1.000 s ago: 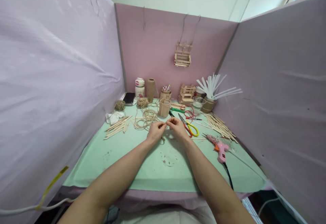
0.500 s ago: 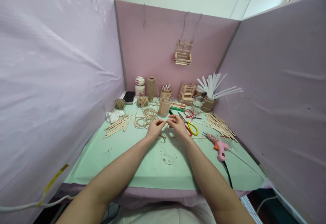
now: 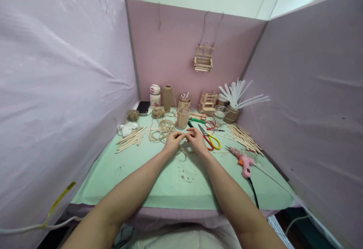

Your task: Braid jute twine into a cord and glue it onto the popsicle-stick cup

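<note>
Left hand [image 3: 173, 142] and right hand [image 3: 195, 139] meet, fingertips pinched narrow on thin tan twine [image 3: 185, 153]. Red-and-yellow-handled metal scissors [image 3: 206, 133] just right, slightly far.

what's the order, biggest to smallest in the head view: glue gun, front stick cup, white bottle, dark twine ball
1. Glue gun
2. Front stick cup and white bottle, unranked: too alike, and the second stands farther back
3. Dark twine ball
</note>
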A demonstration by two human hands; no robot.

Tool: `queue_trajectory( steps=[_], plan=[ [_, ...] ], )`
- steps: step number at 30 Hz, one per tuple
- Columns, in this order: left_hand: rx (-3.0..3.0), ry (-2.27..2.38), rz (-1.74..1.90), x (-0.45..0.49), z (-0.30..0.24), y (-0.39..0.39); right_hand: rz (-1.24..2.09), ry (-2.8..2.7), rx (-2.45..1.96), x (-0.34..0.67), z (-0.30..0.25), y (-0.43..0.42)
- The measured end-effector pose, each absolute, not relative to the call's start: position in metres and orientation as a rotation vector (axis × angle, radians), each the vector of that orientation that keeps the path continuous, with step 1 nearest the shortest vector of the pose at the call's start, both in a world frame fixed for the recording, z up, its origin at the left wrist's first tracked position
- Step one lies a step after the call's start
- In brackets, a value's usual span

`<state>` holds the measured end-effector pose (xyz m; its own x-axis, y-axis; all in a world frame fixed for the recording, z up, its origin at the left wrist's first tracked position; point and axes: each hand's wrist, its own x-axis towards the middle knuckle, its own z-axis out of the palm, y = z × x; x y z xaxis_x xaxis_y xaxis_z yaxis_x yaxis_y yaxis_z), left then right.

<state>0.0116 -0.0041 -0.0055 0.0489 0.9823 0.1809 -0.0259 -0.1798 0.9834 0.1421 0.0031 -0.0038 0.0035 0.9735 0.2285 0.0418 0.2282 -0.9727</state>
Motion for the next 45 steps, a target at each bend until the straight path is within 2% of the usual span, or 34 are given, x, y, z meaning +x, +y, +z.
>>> queue_trajectory(
  steps=[4,18,26,34,40,45],
  plan=[
    [1.237,1.01,1.247,0.011,-0.008,-0.001,0.952,-1.351,-1.048,0.142,-0.008,0.005],
    [1.364,1.11,1.417,0.009,-0.009,-0.001,0.669,-1.486,-1.145,0.138,-0.003,-0.002],
    [0.917,0.96,1.354,0.015,-0.013,0.002,0.566,-1.506,-1.08,0.132,-0.006,-0.004],
    [1.213,1.078,1.355,0.012,-0.005,-0.003,0.872,-1.462,-1.11,0.14,-0.01,0.006],
    [1.621,1.19,1.192,0.014,-0.004,-0.007,0.933,-1.273,-1.147,0.144,-0.017,0.012],
    [1.849,1.164,1.084,0.023,-0.001,-0.016,0.824,-1.005,-1.236,0.148,-0.025,0.021]
  ],
)
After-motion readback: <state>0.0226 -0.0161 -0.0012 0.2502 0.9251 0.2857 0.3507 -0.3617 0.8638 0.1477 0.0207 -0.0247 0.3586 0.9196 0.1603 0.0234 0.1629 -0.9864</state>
